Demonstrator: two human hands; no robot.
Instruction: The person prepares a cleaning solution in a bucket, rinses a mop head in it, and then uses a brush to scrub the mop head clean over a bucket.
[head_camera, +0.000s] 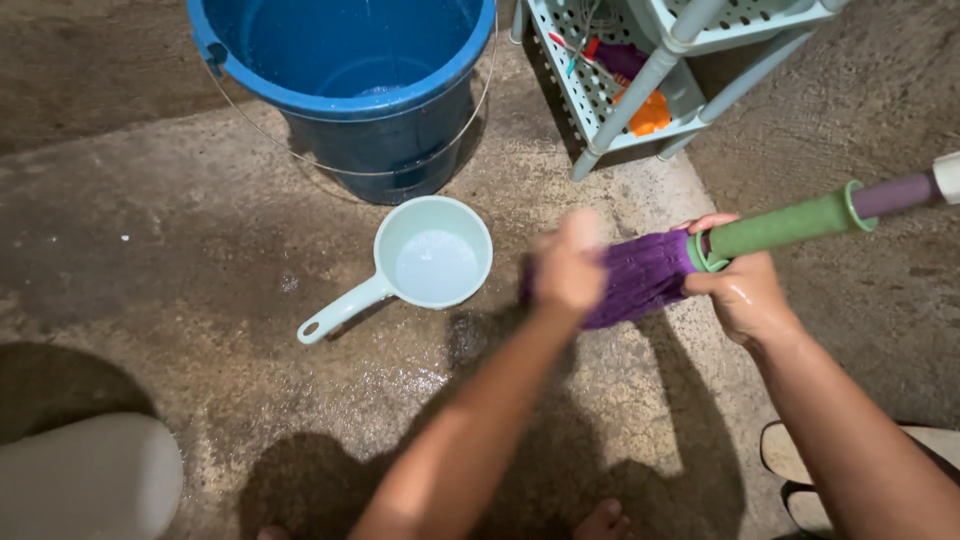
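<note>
Between the hands, a purple mop head (640, 278) runs lengthwise left to right: left hand (568, 265), blurred, seems closed around its free end; right hand (742, 290) grips the green collar (785, 226). Handle extends up-right, away from the pale dipper (425, 260) and blue bucket (350, 80) on the wet floor (200, 260).

Both forearms are bare from the hands back to the lower edge of the view, with no sleeve, watch or ring showing. The left hand (568, 268) is blurred, so its fingers cannot be told apart. The right hand (742, 292) looks wet, with a shine across its back. Below the hands, bare toes (604, 520) show, without footwear.
</note>
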